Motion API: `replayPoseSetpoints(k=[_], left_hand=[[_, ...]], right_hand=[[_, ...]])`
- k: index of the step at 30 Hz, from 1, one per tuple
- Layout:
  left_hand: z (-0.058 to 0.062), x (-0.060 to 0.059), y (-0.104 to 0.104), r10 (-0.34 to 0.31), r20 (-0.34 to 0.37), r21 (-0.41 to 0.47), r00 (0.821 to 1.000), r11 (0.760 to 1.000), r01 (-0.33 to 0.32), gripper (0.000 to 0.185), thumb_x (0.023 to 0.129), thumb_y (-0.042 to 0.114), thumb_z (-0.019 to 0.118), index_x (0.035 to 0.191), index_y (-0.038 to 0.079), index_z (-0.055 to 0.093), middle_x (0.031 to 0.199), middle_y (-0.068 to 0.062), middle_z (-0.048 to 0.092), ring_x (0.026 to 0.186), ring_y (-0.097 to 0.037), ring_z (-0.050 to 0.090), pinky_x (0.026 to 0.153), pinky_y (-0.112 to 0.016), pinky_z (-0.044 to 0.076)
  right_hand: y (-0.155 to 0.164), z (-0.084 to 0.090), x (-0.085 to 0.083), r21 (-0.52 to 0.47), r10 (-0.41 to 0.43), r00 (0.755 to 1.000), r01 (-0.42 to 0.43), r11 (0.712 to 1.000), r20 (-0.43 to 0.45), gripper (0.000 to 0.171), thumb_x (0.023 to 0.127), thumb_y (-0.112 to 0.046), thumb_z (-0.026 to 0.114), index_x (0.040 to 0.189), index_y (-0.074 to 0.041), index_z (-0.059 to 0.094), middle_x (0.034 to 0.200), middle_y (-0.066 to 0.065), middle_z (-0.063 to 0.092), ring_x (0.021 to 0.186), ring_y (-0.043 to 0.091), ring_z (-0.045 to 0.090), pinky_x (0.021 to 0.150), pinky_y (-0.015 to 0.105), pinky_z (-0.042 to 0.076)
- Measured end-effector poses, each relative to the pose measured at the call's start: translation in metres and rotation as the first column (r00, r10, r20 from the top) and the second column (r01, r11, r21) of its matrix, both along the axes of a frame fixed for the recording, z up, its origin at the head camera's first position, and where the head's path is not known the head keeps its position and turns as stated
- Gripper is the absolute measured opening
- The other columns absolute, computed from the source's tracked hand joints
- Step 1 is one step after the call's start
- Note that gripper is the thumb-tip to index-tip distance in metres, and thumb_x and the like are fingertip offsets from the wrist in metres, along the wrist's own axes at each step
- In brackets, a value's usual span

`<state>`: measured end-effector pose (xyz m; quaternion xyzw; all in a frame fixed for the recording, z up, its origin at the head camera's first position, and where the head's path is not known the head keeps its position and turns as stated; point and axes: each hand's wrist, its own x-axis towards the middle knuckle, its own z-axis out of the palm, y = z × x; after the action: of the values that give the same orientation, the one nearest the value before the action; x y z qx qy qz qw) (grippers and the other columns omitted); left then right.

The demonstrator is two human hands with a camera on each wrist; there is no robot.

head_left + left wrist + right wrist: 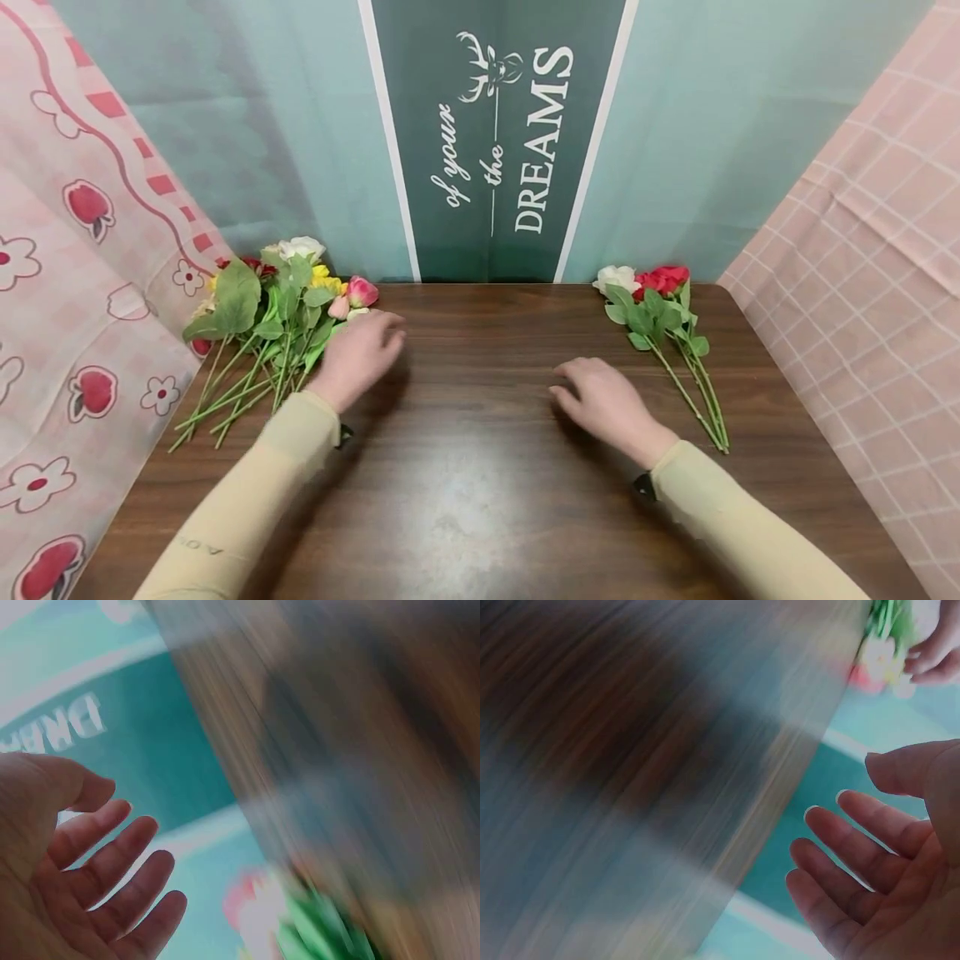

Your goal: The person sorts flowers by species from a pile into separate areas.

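Note:
My left hand point(358, 357) hovers at the right edge of a pile of artificial flowers point(288, 321). In the left wrist view its fingers point(142, 881) are loosely bent and hold nothing. The pile mixes white, yellow, pink and dark red blooms, with green stems pointing toward the near left. My right hand point(606, 402) is over the middle right of the table, palm inward, its relaxed fingers point(847, 847) holding nothing. To its right lie a white rose point(617, 280) and red roses point(662, 282), their leafy stems angled toward the near right.
The brown wooden table point(465, 467) reflects light near its front. Behind it hangs a teal curtain point(712, 142) with a dark lettered panel point(465, 250). A fruit-patterned pink cloth point(97, 333) borders the left, and a pink checked cloth point(862, 275) the right.

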<state>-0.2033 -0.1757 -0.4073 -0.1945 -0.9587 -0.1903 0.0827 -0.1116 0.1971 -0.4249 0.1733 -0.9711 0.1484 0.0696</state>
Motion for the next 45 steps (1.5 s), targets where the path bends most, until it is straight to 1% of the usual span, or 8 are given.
replayPoseSetpoints(k=[3, 8, 14, 21, 24, 28, 38, 45], left_hand=[[0.005, -0.008, -0.045, 0.106, 0.0, 0.004, 0.994, 0.994, -0.106, 0.023, 0.099, 0.022, 0.061, 0.114, 0.007, 0.071, 0.107, -0.014, 0.072, 0.089, -0.034, 0.068, 0.068, -0.051, 0.056], [0.009, -0.013, -0.106, 0.255, 0.046, -0.015, 0.966, 0.967, -0.254, 0.019, 0.097, 0.023, 0.057, 0.102, 0.008, 0.069, 0.093, -0.014, 0.07, 0.074, -0.032, 0.064, 0.055, -0.05, 0.05], [0.004, -0.016, -0.146, 0.308, 0.177, -0.05, 0.935, 0.951, -0.304, 0.024, 0.097, 0.029, 0.055, 0.1, 0.009, 0.067, 0.086, -0.011, 0.067, 0.064, -0.026, 0.057, 0.053, -0.042, 0.045], [-0.001, -0.022, -0.159, 0.269, 0.348, -0.012, 0.898, 0.959, -0.283, 0.036, 0.1, 0.037, 0.057, 0.111, 0.004, 0.067, 0.094, -0.012, 0.066, 0.073, -0.025, 0.055, 0.063, -0.039, 0.043], [-0.003, -0.025, -0.162, 0.249, 0.385, 0.02, 0.889, 0.961, -0.277, 0.036, 0.1, 0.037, 0.058, 0.101, 0.002, 0.067, 0.077, -0.007, 0.059, 0.065, -0.024, 0.05, 0.06, -0.038, 0.04], [-0.004, -0.028, -0.164, 0.248, 0.403, 0.044, 0.881, 0.956, -0.289, 0.036, 0.1, 0.037, 0.062, 0.093, 0.002, 0.066, 0.066, -0.001, 0.052, 0.059, -0.021, 0.046, 0.056, -0.036, 0.038], [-0.006, -0.034, -0.159, 0.254, 0.421, 0.048, 0.871, 0.952, -0.301, 0.038, 0.101, 0.04, 0.061, 0.092, 0.002, 0.061, 0.064, -0.001, 0.053, 0.06, -0.021, 0.049, 0.056, -0.036, 0.04], [-0.006, -0.033, -0.16, 0.233, 0.455, 0.098, 0.86, 0.946, -0.308, 0.033, 0.101, 0.032, 0.062, 0.094, 0.0, 0.063, 0.081, -0.008, 0.069, 0.072, -0.019, 0.069, 0.066, -0.038, 0.054]], right_hand=[[-0.036, 0.001, -0.002, 0.004, 0.093, 0.996, -0.093, 0.996, -0.006, 0.029, 0.096, -0.026, 0.071, 0.117, -0.005, 0.072, 0.113, 0.01, 0.072, 0.108, 0.03, 0.066, 0.097, 0.048, 0.051], [-0.092, 0.003, -0.008, 0.03, 0.219, 0.976, -0.219, 0.975, 0.001, 0.03, 0.098, -0.028, 0.069, 0.12, -0.007, 0.071, 0.117, 0.007, 0.071, 0.112, 0.026, 0.064, 0.101, 0.043, 0.049], [-0.159, 0.0, -0.009, 0.094, 0.331, 0.942, -0.334, 0.938, 0.044, 0.031, 0.102, -0.031, 0.064, 0.123, -0.01, 0.07, 0.118, 0.003, 0.07, 0.113, 0.021, 0.064, 0.103, 0.039, 0.049], [-0.216, -0.011, -0.004, 0.154, 0.392, 0.917, -0.399, 0.904, 0.073, 0.027, 0.101, -0.035, 0.063, 0.12, -0.017, 0.071, 0.116, -0.003, 0.069, 0.111, 0.018, 0.063, 0.093, 0.037, 0.052], [-0.231, -0.014, -0.004, 0.179, 0.401, 0.913, -0.408, 0.895, 0.074, 0.025, 0.1, -0.035, 0.064, 0.117, -0.018, 0.071, 0.114, -0.005, 0.068, 0.109, 0.017, 0.063, 0.091, 0.035, 0.052], [-0.244, -0.016, -0.006, 0.203, 0.407, 0.911, -0.412, 0.888, 0.068, 0.024, 0.1, -0.035, 0.064, 0.117, -0.02, 0.07, 0.113, -0.006, 0.068, 0.107, 0.016, 0.063, 0.089, 0.034, 0.052], [-0.252, -0.017, -0.007, 0.207, 0.403, 0.912, -0.409, 0.889, 0.073, 0.024, 0.101, -0.037, 0.063, 0.116, -0.021, 0.071, 0.114, -0.007, 0.068, 0.105, 0.015, 0.062, 0.086, 0.032, 0.051], [-0.244, -0.02, -0.008, 0.195, 0.394, 0.918, -0.396, 0.897, 0.053, 0.021, 0.1, -0.035, 0.065, 0.112, -0.021, 0.073, 0.108, -0.007, 0.069, 0.102, 0.015, 0.063, 0.086, 0.032, 0.052]])
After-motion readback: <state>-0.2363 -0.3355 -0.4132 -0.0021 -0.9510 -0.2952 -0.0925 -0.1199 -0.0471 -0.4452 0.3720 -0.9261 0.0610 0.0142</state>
